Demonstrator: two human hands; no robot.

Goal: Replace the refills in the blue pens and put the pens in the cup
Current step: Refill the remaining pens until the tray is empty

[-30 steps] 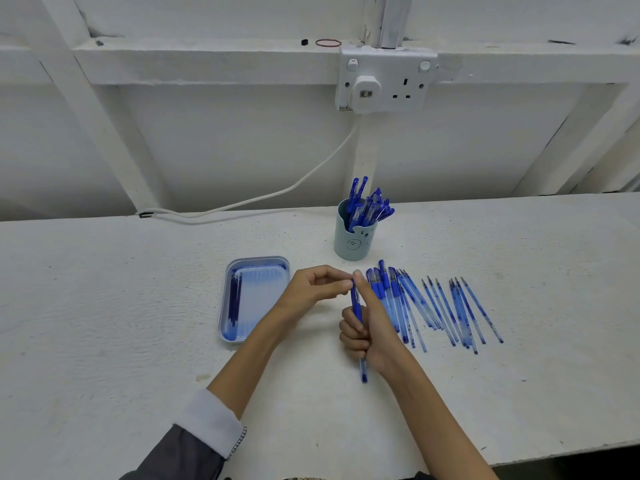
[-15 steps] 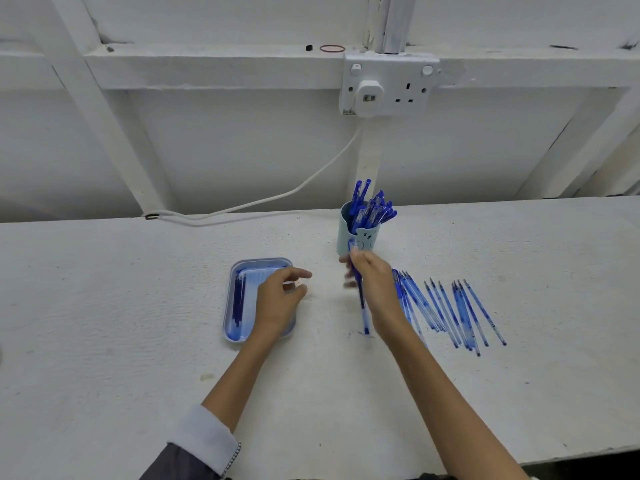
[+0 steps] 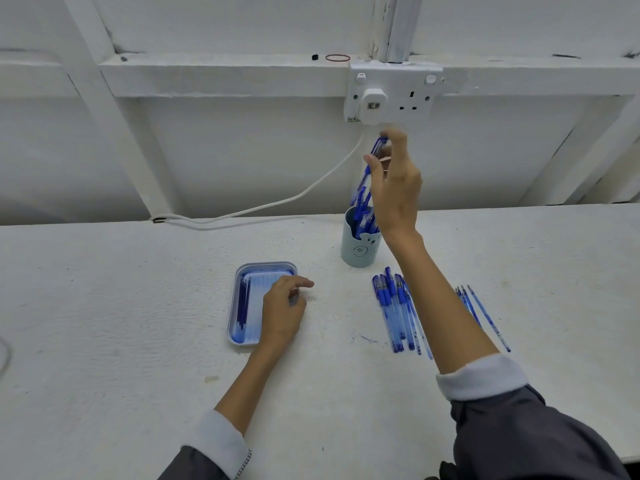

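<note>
White surface; right hand [image 3: 394, 192] pinches a blue pen [image 3: 362, 181] above the crowded cup [image 3: 356, 252], left hand [image 3: 280, 313] slack: dropped askew, it could bounce out.

The table [image 3: 104, 306] has a rough, matt white-painted surface. The tray [image 3: 266, 265] is smooth and glossy. The pens [image 3: 394, 306] are translucent blue plastic.

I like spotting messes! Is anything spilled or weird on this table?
Nothing is spilled; the cup stands upright. Only a small blue ink scribble marks the white table, just left of the loose pens.
</note>
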